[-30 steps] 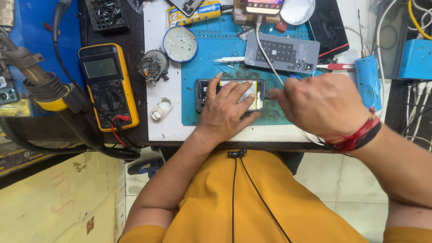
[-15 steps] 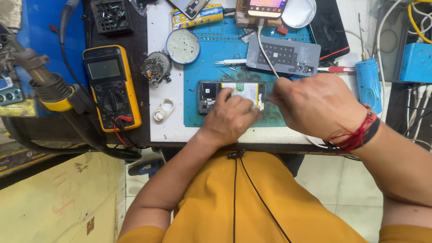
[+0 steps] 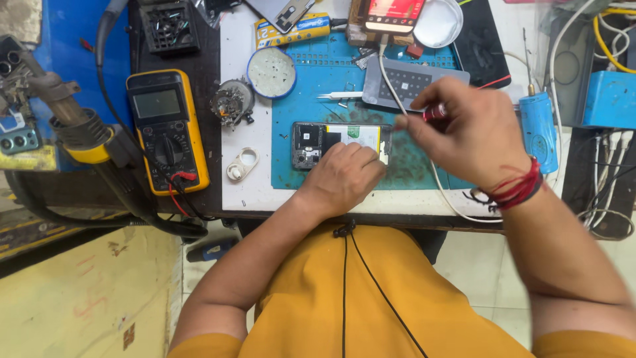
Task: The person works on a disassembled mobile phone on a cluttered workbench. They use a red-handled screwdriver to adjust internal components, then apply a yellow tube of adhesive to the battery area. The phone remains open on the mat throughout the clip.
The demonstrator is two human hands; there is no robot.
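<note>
head: multimeter (image 3: 167, 129) beside opened phone (image 3: 338, 142)

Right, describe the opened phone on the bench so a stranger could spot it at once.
Find the blue work mat on the white bench top. Near its front edge lies the opened phone, back cover off, pinned by the left hand. Unlike the lit phone at the mat's far edge, it shows bare dark circuitry and a white battery.

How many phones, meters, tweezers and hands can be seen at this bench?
Phones: 2, the opened phone and the lit phone
Meters: 1, the yellow meter
Tweezers: 1, the tweezers
Hands: 2, left hand and right hand
Total: 6
</note>
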